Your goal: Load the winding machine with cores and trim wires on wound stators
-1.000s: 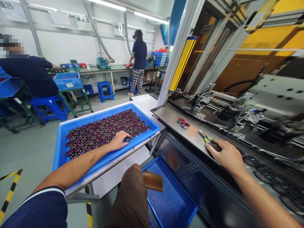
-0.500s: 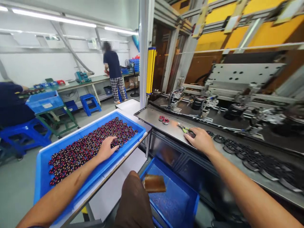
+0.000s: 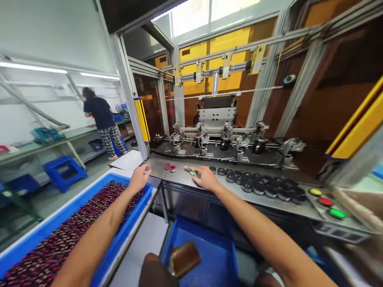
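My left hand (image 3: 139, 178) is raised above the far right corner of a blue tray (image 3: 149, 194), near the steel ledge's left end. Its fingers are curled in; whether a part sits between them is too blurred to see. Many small round dark parts (image 3: 89, 217) with red and copper spots fill the tray. On the ledge, my right hand (image 3: 206, 178) is closed around green-handled pliers (image 3: 191, 172), whose jaws point left. Two red-and-silver round parts (image 3: 170, 167) lie close together between my hands. Right of my right hand, several black rings (image 3: 254, 183) lie massed along the ledge.
Behind the ledge stands a machine (image 3: 221, 139) with several clamp stations inside an aluminium frame. Yellow, red and green buttons (image 3: 326, 202) are at the right. Below is a blue bin (image 3: 209, 243) with a brown block (image 3: 185, 259). A person (image 3: 100, 115) stands at the back-left bench.
My left hand has lifted out of the tray's parts and moved toward the ledge. My right hand stays on the pliers. The view has turned right, bringing the buttons into sight.
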